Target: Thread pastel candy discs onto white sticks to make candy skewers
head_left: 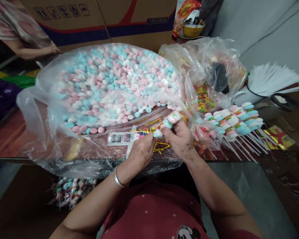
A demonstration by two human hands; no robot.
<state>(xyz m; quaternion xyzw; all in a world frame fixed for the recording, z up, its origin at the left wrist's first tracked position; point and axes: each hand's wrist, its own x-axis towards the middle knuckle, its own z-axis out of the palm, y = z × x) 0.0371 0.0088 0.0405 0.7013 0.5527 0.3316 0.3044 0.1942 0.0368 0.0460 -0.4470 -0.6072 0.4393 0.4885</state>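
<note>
"What's done?"

"Below the candy bag, a skewer heap, too tangled to count, looks finished."

"In hand?"

"One candy skewer, just nearside of the bag: the left hand's grip pinches its lower end; the right hand's clasps its upper part."

"Left over?"

"Right of the bag, overlapping skewers, uncountable, apparently unwrapped; beyond, one container of countless sticks."

Head-worn view, facing forward and down, fairly close, edges perhaps stretched
</note>
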